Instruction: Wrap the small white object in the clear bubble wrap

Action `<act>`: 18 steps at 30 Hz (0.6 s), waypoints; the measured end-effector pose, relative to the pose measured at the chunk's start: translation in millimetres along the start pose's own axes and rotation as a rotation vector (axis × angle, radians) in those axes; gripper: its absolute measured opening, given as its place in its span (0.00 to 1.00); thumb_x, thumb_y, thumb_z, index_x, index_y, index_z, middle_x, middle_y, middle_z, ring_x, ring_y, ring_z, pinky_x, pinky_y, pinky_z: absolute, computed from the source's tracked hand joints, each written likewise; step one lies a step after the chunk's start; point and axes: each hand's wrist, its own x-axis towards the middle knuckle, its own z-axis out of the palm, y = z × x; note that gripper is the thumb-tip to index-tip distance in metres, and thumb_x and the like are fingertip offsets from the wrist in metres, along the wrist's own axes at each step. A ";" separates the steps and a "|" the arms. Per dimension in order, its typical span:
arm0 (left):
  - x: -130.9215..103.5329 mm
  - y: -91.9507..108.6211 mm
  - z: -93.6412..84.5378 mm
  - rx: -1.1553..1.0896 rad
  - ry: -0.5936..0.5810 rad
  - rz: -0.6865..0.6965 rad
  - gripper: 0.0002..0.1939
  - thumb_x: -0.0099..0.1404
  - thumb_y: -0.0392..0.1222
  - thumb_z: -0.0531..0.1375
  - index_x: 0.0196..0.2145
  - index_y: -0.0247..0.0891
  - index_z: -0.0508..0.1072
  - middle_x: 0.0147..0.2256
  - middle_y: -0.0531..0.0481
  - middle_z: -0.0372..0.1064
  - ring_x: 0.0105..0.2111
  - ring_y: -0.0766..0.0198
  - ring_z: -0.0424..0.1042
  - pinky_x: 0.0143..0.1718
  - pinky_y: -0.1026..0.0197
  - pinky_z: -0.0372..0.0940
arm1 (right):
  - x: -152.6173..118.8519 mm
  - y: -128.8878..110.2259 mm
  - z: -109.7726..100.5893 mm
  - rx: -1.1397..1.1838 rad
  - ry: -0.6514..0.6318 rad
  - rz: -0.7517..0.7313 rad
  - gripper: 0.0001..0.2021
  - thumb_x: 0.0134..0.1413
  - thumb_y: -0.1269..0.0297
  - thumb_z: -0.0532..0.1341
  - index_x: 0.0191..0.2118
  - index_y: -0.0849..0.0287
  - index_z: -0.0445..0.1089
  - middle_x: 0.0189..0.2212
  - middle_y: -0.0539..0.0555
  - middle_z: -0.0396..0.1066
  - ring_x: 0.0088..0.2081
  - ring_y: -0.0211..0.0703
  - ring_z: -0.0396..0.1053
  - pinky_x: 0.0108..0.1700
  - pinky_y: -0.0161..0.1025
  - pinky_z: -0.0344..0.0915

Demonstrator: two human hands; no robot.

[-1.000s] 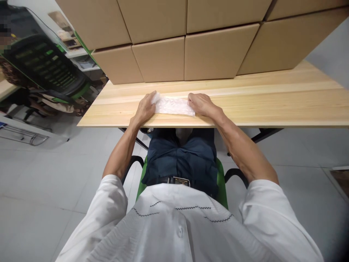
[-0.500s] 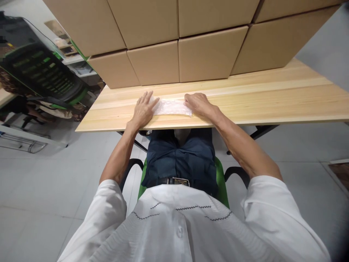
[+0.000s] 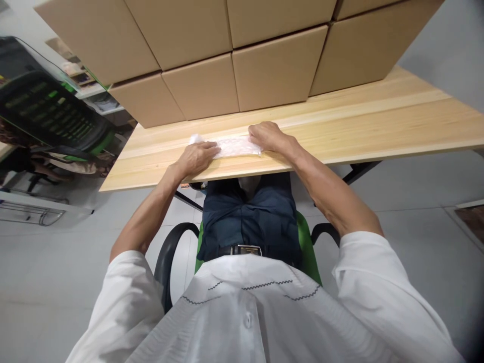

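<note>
A flat strip of whitish, see-through bubble wrap [image 3: 236, 146] lies on the wooden table near its front edge, between my two hands. My left hand [image 3: 199, 157] is closed over its left part, fingers together and pointing right. A crumpled white end of the wrap pokes out beyond the knuckles. At the right end, my right hand [image 3: 267, 136] is curled into a fist that grips the wrap; its fingertips are hidden. Whether anything lies inside the wrap I cannot tell.
Cardboard boxes [image 3: 200, 93] are stacked in two rows along the back of the wooden table [image 3: 359, 128]. Left of it stand a dark mesh chair [image 3: 56, 108] and part of a person. I sit on a green chair with black armrests [image 3: 166, 262].
My left hand was spread flat on the wrap's left end; now its fingers have turned right and closed over it. The right hand keeps its grip. The view has shifted and tilted slightly.
</note>
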 end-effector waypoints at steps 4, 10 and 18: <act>5.9 5.1 8.2 -0.046 0.047 -0.038 0.25 0.85 0.43 0.54 0.62 0.44 0.91 0.66 0.37 0.87 0.64 0.42 0.86 0.68 0.38 0.80 | 3.5 2.1 -1.8 0.000 -0.011 0.002 0.23 0.81 0.67 0.57 0.65 0.67 0.88 0.63 0.74 0.87 0.65 0.70 0.83 0.54 0.48 0.70; 7.9 13.0 17.2 -0.027 0.029 -0.099 0.30 0.87 0.52 0.54 0.75 0.44 0.85 0.71 0.33 0.82 0.64 0.37 0.81 0.73 0.30 0.72 | 18.8 8.7 6.2 0.034 0.027 0.036 0.21 0.80 0.66 0.60 0.63 0.65 0.88 0.63 0.72 0.87 0.64 0.68 0.82 0.55 0.48 0.71; 12.5 31.9 17.7 0.009 -0.020 -0.186 0.30 0.89 0.53 0.53 0.77 0.49 0.83 0.73 0.35 0.79 0.67 0.34 0.75 0.72 0.29 0.68 | -12.9 -9.3 7.7 0.119 0.328 0.175 0.26 0.88 0.66 0.50 0.71 0.73 0.80 0.67 0.78 0.83 0.69 0.73 0.79 0.67 0.58 0.76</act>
